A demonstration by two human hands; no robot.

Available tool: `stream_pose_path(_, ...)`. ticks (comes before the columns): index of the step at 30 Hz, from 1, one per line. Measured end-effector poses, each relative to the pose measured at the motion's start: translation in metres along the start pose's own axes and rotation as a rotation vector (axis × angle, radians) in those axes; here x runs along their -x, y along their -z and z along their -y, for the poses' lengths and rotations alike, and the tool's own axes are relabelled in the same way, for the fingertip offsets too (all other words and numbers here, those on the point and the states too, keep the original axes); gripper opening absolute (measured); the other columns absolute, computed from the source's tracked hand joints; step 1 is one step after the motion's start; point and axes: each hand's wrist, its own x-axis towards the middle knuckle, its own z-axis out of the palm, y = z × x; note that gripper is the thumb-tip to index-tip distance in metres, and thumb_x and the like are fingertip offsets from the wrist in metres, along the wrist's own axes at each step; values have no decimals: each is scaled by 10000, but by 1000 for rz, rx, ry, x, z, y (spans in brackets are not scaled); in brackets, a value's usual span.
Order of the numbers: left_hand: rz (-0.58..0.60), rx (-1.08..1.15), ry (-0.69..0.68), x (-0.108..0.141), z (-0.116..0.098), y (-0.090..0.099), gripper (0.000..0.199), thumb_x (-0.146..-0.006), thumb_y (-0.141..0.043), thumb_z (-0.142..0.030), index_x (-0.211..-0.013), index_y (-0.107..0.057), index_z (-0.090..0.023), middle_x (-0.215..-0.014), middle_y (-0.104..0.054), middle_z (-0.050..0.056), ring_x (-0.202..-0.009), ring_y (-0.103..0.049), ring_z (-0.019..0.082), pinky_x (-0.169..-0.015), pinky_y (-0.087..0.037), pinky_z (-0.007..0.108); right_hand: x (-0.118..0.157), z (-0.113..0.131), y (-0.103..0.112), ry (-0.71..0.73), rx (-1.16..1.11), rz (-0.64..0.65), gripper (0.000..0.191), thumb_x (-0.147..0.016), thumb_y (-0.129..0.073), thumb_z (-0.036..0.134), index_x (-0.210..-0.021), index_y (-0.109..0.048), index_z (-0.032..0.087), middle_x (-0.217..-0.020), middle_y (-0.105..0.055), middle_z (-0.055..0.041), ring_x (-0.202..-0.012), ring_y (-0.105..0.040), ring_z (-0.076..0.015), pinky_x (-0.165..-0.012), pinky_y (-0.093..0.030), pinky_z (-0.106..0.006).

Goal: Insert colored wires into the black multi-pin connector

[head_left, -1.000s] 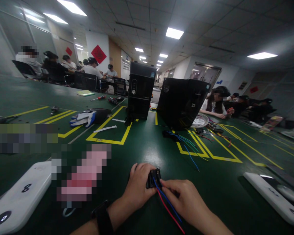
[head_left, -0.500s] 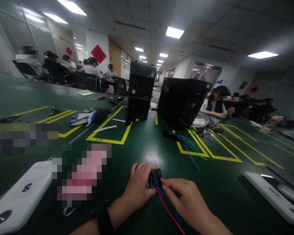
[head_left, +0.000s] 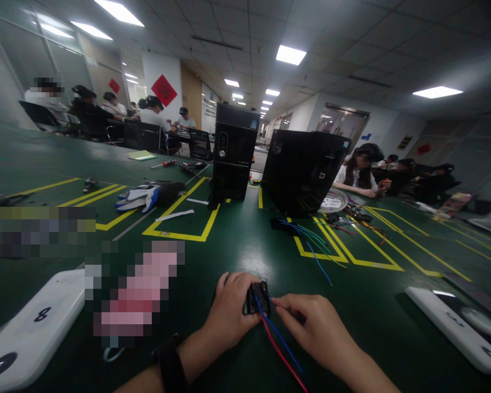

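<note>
My left hand (head_left: pixel 234 308) is wrapped round a small black part (head_left: pixel 262 296) with openings in its face, held just over the green table (head_left: pixel 245 251). A blue wire (head_left: pixel 284 344) and a red wire (head_left: pixel 279 349) run from this part down toward the bottom edge. Just right of the part, my right hand (head_left: pixel 306 319) is closed in a pinch of thumb and forefinger. A tiny bluish tip shows at its fingertips, too small to make out.
Two black computer cases (head_left: pixel 235 153) (head_left: pixel 303 172) stand ahead. Blue and green wires (head_left: pixel 311 240) lie before the right one. White devices (head_left: pixel 36 322) (head_left: pixel 454 327) lie on both sides. A glove (head_left: pixel 137 200) is at the left; a person (head_left: pixel 360 177) sits at the right.
My right hand has drawn slightly to the right, away from the black part and the wires. My left hand still holds the part in nearly the same place.
</note>
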Motion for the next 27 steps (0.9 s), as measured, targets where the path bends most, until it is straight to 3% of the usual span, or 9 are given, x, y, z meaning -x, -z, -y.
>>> stream_pose_path(5, 1, -7, -2, 0, 1, 0, 366, -671, -715, -241, -986, -530, -273, -1016, -610, 1, -1035, -518, 251, -999, -235, 487, -2, -2, 4, -19, 8, 29, 206, -877, -500, 244, -946, -693, 270, -790, -716, 9, -671, -635, -156, -580, -405, -233)
stream_pose_path(12, -3, -11, 3, -1, 0, -1, 363, -660, -707, -217, -974, -533, -267, -1014, -610, 2, -1043, -514, 249, -1005, -235, 484, -1, 4, -7, -11, -53, 34, 192, -878, -505, 268, -932, -683, 220, -620, -622, 18, -557, -573, -138, -532, -373, -227)
stream_pose_path(21, -7, -13, 13, 0, -1, 0, 374, -648, -694, -202, -980, -534, -265, -1017, -608, 8, -1040, -515, 257, -1002, -241, 484, -2, 0, -13, -63, -39, 10, 194, -835, -552, 267, -1004, -643, 241, -577, -603, 42, -515, -564, -141, -498, -337, -229)
stream_pose_path(24, -8, -15, 13, 0, -2, 1, 361, -657, -694, -218, -979, -538, -264, -1016, -610, 8, -1042, -515, 259, -1006, -239, 484, -1, 1, -12, -87, -6, 9, 170, -862, -509, 278, -908, -668, 239, -580, -626, 26, -520, -581, -148, -508, -348, -235)
stream_pose_path(27, -2, -17, 10, 0, -3, 2, 344, -667, -699, -239, -972, -541, -264, -1001, -613, 5, -1028, -522, 255, -1003, -245, 483, 0, 4, -11, -47, -52, -15, 269, -908, -432, 262, -793, -671, 222, -664, -671, 0, -602, -623, -152, -562, -388, -232)
